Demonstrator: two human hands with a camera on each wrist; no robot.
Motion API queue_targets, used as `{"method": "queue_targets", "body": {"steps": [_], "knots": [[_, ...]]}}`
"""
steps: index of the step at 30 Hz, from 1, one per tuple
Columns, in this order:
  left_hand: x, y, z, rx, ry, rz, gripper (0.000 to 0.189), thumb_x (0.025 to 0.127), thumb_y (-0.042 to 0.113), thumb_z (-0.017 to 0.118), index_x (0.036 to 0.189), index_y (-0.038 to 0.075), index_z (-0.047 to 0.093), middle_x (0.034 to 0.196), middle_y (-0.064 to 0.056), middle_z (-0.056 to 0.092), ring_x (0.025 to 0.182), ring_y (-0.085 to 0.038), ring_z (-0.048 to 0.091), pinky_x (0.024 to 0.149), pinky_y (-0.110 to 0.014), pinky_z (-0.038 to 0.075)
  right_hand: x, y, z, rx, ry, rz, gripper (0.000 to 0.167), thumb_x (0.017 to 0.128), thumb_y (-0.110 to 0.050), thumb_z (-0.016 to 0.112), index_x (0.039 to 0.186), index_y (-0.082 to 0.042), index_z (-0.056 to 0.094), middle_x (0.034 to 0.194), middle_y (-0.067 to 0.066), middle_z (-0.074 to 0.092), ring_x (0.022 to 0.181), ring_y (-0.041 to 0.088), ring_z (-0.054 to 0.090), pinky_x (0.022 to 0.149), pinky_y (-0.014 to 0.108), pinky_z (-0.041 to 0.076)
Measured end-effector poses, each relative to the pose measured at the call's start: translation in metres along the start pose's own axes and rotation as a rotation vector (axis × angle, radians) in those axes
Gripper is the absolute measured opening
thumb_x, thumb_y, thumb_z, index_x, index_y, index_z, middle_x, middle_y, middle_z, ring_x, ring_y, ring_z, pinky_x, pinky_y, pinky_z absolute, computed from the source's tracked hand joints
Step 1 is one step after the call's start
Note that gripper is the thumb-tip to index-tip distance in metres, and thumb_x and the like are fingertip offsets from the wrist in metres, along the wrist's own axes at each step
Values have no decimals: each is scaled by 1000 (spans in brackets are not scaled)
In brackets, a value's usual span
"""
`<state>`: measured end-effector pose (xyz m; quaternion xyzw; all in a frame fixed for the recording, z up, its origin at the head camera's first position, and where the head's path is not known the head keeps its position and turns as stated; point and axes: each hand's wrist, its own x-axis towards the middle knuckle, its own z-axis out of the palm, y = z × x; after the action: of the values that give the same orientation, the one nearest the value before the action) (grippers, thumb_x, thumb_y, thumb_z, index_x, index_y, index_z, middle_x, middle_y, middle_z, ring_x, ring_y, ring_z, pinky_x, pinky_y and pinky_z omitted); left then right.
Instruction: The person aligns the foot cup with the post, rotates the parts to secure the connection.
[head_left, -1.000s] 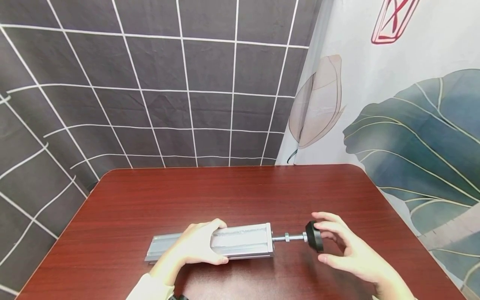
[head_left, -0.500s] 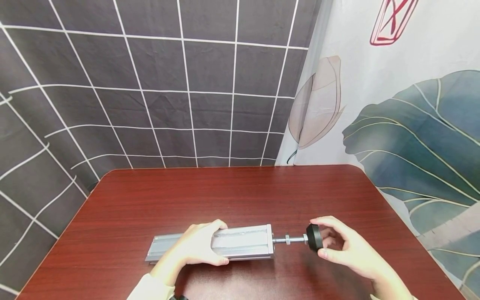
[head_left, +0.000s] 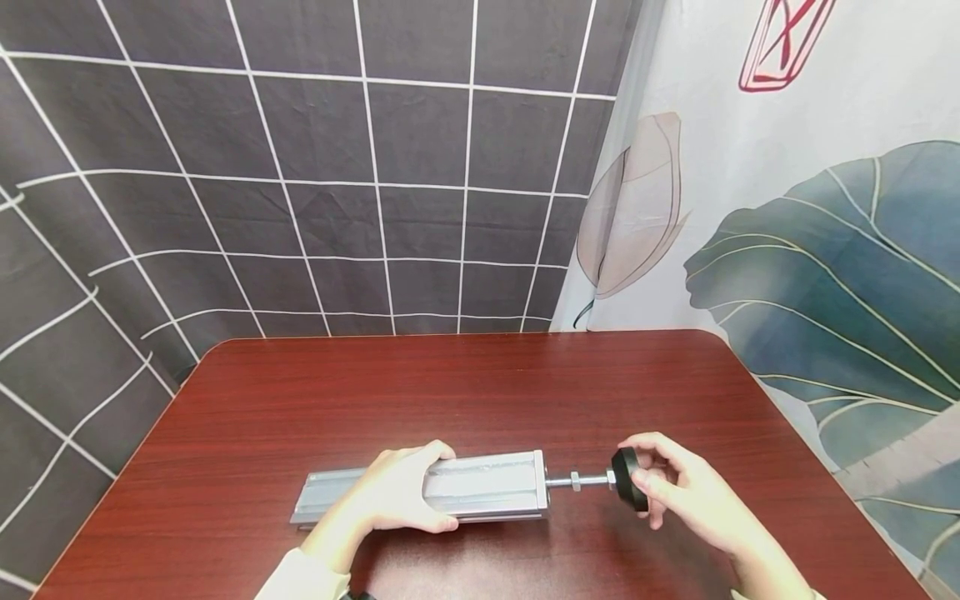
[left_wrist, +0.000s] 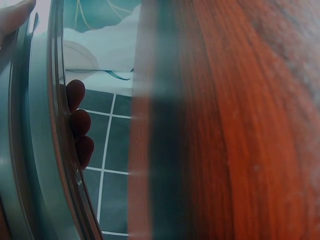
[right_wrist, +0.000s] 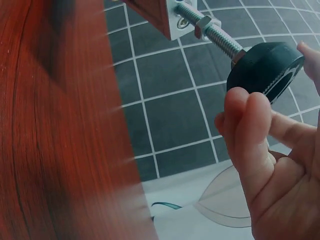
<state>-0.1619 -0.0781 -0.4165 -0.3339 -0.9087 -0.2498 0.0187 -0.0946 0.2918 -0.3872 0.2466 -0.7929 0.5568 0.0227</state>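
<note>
A silver aluminium profile extends left to right near the table's front. My left hand grips it across the middle, thumb on the near side; in the left wrist view several fingertips curl round its far edge. Out of the profile's right end plate runs a threaded rod with a hex nut partway along. The rod ends in a round black levelling foot. My right hand pinches that foot by its rim, between thumb and fingers.
The red-brown wooden table reaches back to a dark curtain with a white grid. To the right hangs a white curtain printed with leaves.
My right hand has closed in on the levelling foot and turned, its thumb shifting up across the rim. The left hand and the profile stay almost where they were.
</note>
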Motion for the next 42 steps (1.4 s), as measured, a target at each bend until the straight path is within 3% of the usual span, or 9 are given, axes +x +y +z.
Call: {"method": "queue_targets", "body": {"steps": [7, 11, 16, 20, 24, 27, 31, 39, 42], "knots": [[-1, 0, 1, 2, -6, -2, 63, 54, 53, 79, 107, 25, 57, 95, 14, 65, 80, -7, 60, 69, -31, 46, 1, -4, 1, -74, 1, 113, 20, 93, 0, 49, 113, -4, 52, 74, 0, 55, 47, 18, 57, 43, 32, 47], [0, 0, 1, 3, -10, -4, 63, 54, 54, 78, 107, 26, 57, 95, 14, 65, 80, -7, 60, 69, -31, 46, 0, -3, 0, -98, -24, 104, 22, 95, 0, 47, 115, -5, 51, 70, -2, 57, 47, 16, 56, 46, 31, 47], [0, -1, 1, 0, -7, -2, 63, 54, 54, 78, 107, 25, 58, 95, 14, 65, 80, -7, 60, 69, -31, 46, -4, 0, -6, -110, -23, -4, 51, 87, 6, 55, 133, -10, 43, 103, -2, 61, 74, 15, 62, 66, 28, 49], [0, -1, 0, -2, -4, -3, 63, 54, 54, 78, 107, 26, 58, 94, 15, 64, 79, -7, 59, 69, -30, 46, -9, 4, -11, -139, -67, -97, 82, 74, 8, 70, 143, -5, 28, 136, 1, 42, 106, 12, 54, 84, 23, 44], [0, -2, 0, 4, -4, -4, 64, 54, 54, 78, 107, 26, 58, 95, 15, 64, 79, -6, 59, 69, -30, 46, -11, 10, -13, -126, -144, -211, 87, 69, 12, 73, 142, 3, 26, 146, 12, 23, 118, 13, 46, 91, 20, 39], [0, -1, 0, 4, -5, -5, 63, 54, 54, 78, 107, 26, 58, 94, 15, 64, 80, -6, 59, 69, -30, 46, -11, 11, -12, -88, -196, -245, 82, 70, 15, 71, 140, 6, 28, 145, 17, 20, 116, 15, 47, 91, 20, 40], [0, 0, -1, -3, -11, -2, 63, 54, 53, 78, 107, 25, 58, 94, 15, 64, 79, -6, 59, 69, -30, 46, -11, 7, -10, -55, -222, -171, 69, 76, 14, 66, 137, -1, 37, 141, 10, 25, 104, 16, 55, 85, 23, 45], [0, 0, 0, 1, -14, -5, 64, 54, 53, 78, 107, 25, 57, 95, 14, 65, 80, -7, 60, 69, -31, 45, -9, 1, -11, -71, -199, -73, 64, 79, 9, 66, 135, -4, 38, 129, -2, 37, 89, 16, 59, 71, 28, 49], [-1, 0, 0, 0, -15, -6, 63, 54, 53, 78, 107, 25, 57, 94, 14, 64, 79, -7, 59, 69, -31, 45, -9, 1, -10, -84, -181, -65, 64, 78, 8, 67, 135, -4, 39, 116, -2, 43, 81, 14, 57, 63, 27, 47]]}}
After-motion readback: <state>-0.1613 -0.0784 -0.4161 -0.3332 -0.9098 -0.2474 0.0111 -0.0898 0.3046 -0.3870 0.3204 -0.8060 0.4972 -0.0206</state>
